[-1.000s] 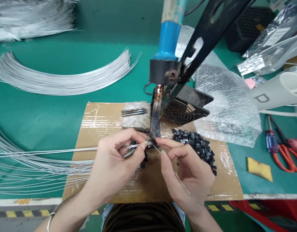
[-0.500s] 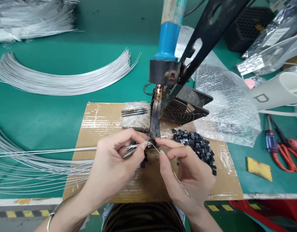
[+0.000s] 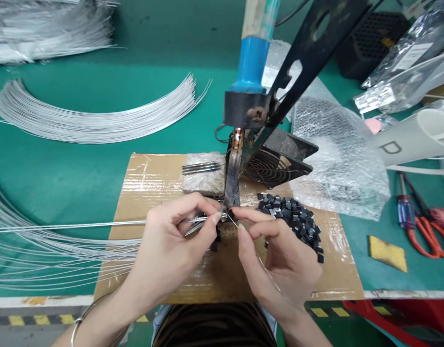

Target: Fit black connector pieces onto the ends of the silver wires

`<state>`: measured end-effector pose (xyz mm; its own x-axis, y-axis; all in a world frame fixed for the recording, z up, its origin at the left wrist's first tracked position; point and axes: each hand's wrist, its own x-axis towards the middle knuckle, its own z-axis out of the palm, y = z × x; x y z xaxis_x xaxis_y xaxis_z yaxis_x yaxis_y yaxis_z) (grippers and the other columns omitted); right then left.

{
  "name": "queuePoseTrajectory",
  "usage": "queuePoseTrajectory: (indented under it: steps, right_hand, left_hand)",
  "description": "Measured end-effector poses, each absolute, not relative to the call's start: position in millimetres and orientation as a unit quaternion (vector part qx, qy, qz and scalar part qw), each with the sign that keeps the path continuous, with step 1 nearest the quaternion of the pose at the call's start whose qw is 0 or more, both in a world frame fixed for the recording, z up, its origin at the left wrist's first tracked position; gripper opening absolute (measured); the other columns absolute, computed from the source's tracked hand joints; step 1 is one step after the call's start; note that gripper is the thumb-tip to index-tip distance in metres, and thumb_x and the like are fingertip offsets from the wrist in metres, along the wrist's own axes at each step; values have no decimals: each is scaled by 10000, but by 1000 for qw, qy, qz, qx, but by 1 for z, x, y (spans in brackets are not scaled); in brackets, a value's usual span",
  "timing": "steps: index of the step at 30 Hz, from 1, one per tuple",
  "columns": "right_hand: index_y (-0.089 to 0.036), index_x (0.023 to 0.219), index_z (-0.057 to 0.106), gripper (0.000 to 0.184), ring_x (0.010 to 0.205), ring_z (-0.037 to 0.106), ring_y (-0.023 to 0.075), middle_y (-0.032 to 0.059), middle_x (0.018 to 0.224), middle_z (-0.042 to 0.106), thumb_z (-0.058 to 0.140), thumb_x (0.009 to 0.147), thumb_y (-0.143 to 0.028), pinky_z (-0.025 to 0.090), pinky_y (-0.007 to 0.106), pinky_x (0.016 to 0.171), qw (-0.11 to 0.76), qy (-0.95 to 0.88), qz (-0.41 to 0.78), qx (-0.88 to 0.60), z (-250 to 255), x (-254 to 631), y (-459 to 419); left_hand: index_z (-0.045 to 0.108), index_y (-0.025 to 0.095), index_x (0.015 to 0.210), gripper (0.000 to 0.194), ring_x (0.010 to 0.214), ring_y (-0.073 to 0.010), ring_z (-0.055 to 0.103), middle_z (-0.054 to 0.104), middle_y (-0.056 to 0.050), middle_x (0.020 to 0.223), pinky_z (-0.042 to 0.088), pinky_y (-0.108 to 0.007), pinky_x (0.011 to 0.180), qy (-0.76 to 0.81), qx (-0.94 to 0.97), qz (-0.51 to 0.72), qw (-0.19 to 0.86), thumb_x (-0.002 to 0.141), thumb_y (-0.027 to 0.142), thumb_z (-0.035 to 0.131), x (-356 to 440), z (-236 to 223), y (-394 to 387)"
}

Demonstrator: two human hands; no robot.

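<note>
My left hand [image 3: 173, 248] is closed, thumb and fingertips pinching the ends of thin white wires [image 3: 117, 224] that trail away to the left. Just above those ends is the tip of a blue-handled soldering iron [image 3: 233, 173], held pointing down by a black bracket [image 3: 308, 53]. Between thumb and fingers of my right hand [image 3: 283, 258] runs a strand of solder wire [image 3: 268, 274], its end at the iron's tip. The right index finger reaches a small black piece beside the tip. Fingers partly hide the joint.
A heap of small black pieces [image 3: 294, 219] lies right on the cardboard [image 3: 135, 188]. Behind the iron stands a black fan [image 3: 268, 166], with a whitish block [image 3: 202, 180] beside it. A wire bundle [image 3: 110, 126] curves behind; orange-handled scissors [image 3: 426, 236] and bubble wrap [image 3: 333, 144] lie right.
Both hands hold almost the same place at the iron's tip. The whole view has shifted very slightly; nothing is let go.
</note>
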<state>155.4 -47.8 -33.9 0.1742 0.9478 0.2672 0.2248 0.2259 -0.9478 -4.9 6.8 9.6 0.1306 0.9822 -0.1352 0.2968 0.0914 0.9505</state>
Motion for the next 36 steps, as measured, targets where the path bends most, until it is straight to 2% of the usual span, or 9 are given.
queuePoseTrajectory:
  steps: [7, 21, 36]
  right_hand:
    - [-245, 949, 661, 222, 1055, 808, 245, 69, 1164, 822, 713, 912, -32, 644, 374, 914, 553, -558, 316, -532, -35, 155, -48]
    - [-255, 961, 665, 211, 1055, 805, 243, 64, 1158, 822, 708, 933, -51, 653, 391, 925, 552, -556, 316, -535, -36, 155, -49]
    - [-212, 943, 656, 231, 1048, 804, 192, 57, 1133, 823, 712, 898, 8, 615, 308, 946, 561, -566, 296, -527, -35, 154, -47]
  left_hand:
    - [739, 199, 781, 100, 715, -136, 695, 779, -3, 811, 505, -206, 589, 559, 577, 352, 481, 870, 160, 716, -4, 9, 8]
    - [737, 206, 794, 105, 726, -112, 688, 790, 9, 851, 526, -171, 630, 555, 574, 354, 486, 870, 136, 717, -6, 8, 6]
    - [747, 220, 785, 121, 716, -109, 690, 783, 32, 817, 527, -170, 623, 548, 581, 363, 480, 865, 134, 715, -6, 4, 5]
